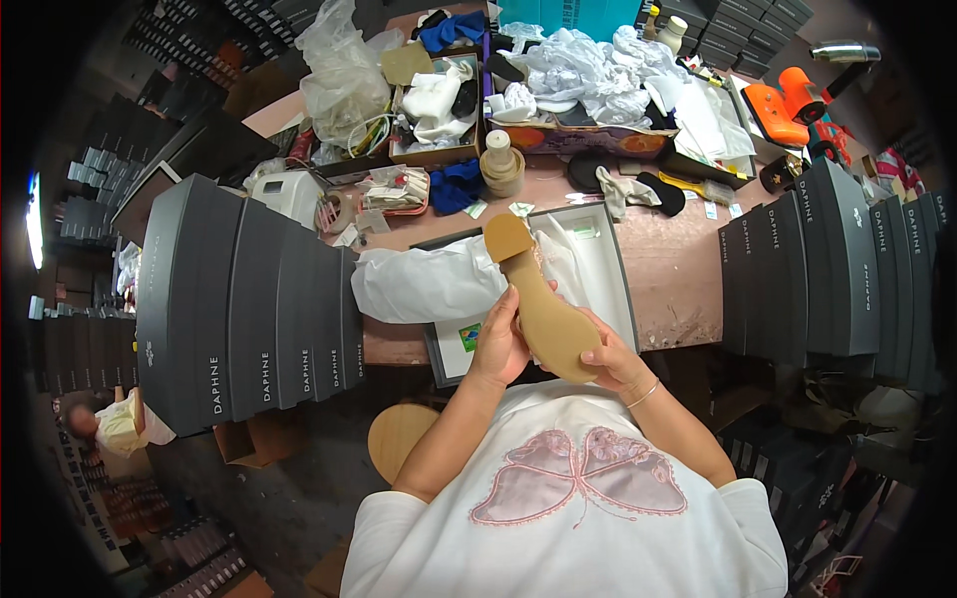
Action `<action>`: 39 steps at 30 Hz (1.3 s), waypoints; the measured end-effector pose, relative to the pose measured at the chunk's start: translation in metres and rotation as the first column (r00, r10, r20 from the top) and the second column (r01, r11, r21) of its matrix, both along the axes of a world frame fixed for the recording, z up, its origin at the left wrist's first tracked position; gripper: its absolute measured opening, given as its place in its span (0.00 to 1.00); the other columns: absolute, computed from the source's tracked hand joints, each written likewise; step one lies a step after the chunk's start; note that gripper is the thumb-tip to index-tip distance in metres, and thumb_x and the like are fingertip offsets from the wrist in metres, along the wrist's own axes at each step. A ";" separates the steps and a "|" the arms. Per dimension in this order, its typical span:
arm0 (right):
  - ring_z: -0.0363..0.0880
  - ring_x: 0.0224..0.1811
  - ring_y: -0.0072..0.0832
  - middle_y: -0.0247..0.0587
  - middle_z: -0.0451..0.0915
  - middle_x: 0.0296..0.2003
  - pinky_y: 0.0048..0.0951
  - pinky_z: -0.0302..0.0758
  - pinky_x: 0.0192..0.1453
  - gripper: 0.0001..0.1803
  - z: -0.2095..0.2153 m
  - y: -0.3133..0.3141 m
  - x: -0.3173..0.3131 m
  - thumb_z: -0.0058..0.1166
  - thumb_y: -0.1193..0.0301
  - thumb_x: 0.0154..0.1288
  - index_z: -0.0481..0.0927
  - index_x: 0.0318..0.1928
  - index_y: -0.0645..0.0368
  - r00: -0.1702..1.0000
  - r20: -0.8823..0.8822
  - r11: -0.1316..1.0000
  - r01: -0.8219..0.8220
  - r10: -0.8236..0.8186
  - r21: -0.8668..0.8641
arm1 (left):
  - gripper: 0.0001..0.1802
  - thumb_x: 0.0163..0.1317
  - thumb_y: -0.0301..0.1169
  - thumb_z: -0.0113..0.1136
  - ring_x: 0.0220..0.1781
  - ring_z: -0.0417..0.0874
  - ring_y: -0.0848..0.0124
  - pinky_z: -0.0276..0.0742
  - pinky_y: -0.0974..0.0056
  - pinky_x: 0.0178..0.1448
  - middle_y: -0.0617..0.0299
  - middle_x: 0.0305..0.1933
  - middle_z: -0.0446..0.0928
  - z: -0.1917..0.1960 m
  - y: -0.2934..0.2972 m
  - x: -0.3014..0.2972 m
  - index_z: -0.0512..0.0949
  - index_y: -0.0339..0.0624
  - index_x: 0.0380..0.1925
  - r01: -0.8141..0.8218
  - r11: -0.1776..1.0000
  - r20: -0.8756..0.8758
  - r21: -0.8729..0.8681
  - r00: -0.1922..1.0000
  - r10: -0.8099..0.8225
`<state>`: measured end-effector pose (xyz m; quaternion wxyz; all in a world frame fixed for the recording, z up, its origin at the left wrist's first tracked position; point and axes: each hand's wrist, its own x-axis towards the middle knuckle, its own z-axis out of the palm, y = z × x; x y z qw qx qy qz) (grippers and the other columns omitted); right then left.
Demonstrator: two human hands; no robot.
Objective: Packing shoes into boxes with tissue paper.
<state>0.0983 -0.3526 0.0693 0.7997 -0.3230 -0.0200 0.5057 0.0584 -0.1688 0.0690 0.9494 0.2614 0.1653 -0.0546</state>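
Both my hands hold a heeled sandal [543, 309], its tan sole turned up toward me and its block heel pointing away. My left hand [501, 341] grips the sole's left edge, thumb along the side. Round the toe end, my right hand [620, 361] is closed with its thumb on the sole. The sandal's upper is mostly hidden underneath. Behind it lies an open shoebox [620, 261] with white tissue paper inside. A white paper-wrapped bundle [429, 281] rests across the box's left part, just beyond my left hand.
Dark shoebox stacks stand at left [254, 299] and right [812, 269]. Along the table's back are a carton of crumpled white paper [588, 75], a capped bottle [501, 164], a small tray [394, 189] and an orange tool [778, 115]. A round stool [399, 439] stands below the table.
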 end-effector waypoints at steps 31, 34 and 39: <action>0.72 0.56 0.24 0.37 0.74 0.54 0.28 0.70 0.59 0.30 -0.007 -0.032 0.037 0.57 0.67 0.66 0.64 0.66 0.59 0.902 0.308 0.936 -0.221 0.303 -0.276 | 0.28 0.70 0.51 0.38 0.51 0.80 0.59 0.78 0.55 0.55 0.46 0.49 0.78 -0.018 -0.014 -0.005 0.72 0.36 0.49 -0.089 0.996 -0.107 0.004 0.990 0.089; 0.77 0.46 0.22 0.36 0.78 0.46 0.26 0.76 0.47 0.21 -0.029 -0.074 0.098 0.53 0.66 0.69 0.73 0.58 0.63 0.854 0.506 0.822 0.198 0.123 -0.534 | 0.28 0.70 0.52 0.38 0.47 0.82 0.59 0.79 0.54 0.52 0.48 0.44 0.79 -0.016 -0.020 0.000 0.72 0.37 0.47 -0.105 0.994 -0.165 0.020 0.981 0.107; 0.78 0.40 0.22 0.35 0.78 0.40 0.25 0.77 0.43 0.12 -0.037 -0.101 0.194 0.51 0.68 0.70 0.77 0.49 0.62 0.822 0.553 0.756 0.447 -0.135 -0.479 | 0.30 0.70 0.54 0.37 0.46 0.81 0.60 0.79 0.55 0.51 0.48 0.44 0.79 -0.009 -0.046 -0.013 0.71 0.36 0.48 -0.162 0.978 -0.208 0.129 0.960 0.186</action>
